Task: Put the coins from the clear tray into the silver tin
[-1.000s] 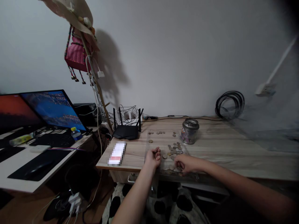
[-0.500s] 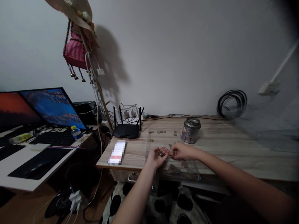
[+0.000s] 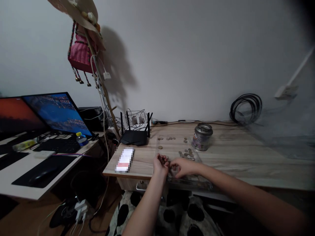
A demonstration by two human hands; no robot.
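My left hand (image 3: pixel 161 165) is cupped, palm up, with its fingers curled over coins; most of what lies in the palm is hidden. Close beside it, my right hand (image 3: pixel 184 167) is bent downward, thumb and fingers curved together by the left fingertips. Whatever it pinches is too small to make out. Both hands are over a clear plastic tray (image 3: pixel 199 158) on the wooden desk. A cluster of coins (image 3: pixel 189 152) lies in the tray beyond my right hand. Smaller groups of coins (image 3: pixel 169 138) and a single brassy coin (image 3: pixel 160 147) lie farther back.
A metal tin (image 3: pixel 202 137) stands right of the tray. On the left are a phone (image 3: pixel 125 160) with a blurred screen and a black router (image 3: pixel 134 137). Coiled black cable (image 3: pixel 246 108) rests against the wall. A lower desk (image 3: pixel 31 193) holds monitors and a keyboard.
My left hand has curled its fingers over the coins and turned slightly. My right hand has moved left and toward me, uncovering the coin cluster behind it.
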